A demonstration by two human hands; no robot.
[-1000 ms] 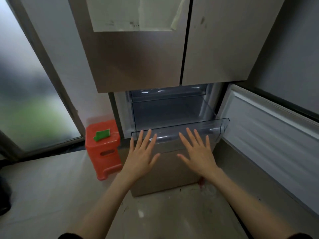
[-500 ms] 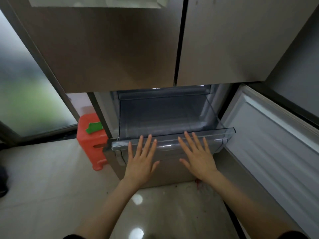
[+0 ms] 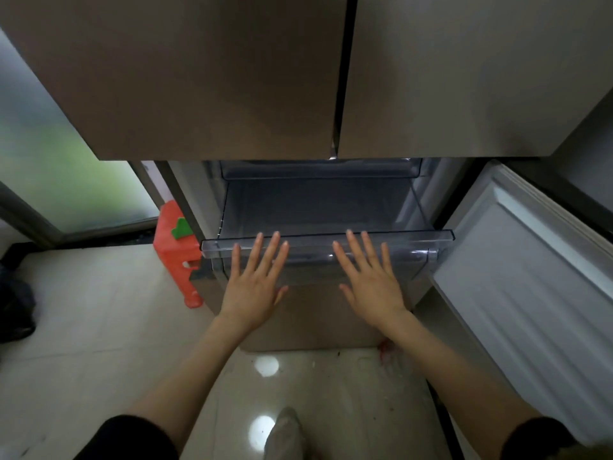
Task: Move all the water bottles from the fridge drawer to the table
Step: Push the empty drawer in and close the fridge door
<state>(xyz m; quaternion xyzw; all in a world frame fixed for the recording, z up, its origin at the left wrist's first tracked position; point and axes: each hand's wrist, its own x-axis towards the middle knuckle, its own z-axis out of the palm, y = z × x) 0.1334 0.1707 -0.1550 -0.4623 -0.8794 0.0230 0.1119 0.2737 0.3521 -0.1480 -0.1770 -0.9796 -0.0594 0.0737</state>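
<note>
Both hands lie flat with straight, spread fingers, holding nothing — the left hand [image 3: 253, 287] and right hand [image 3: 371, 280] press side by side on the clear front of the fridge drawer [image 3: 411, 242], whose long edge runs left to right across them. Beyond that edge the bin looks bare: no water bottles show. The open door [image 3: 517, 260] crowds the right; floor lies clear behind — pushing in looks next.
</note>
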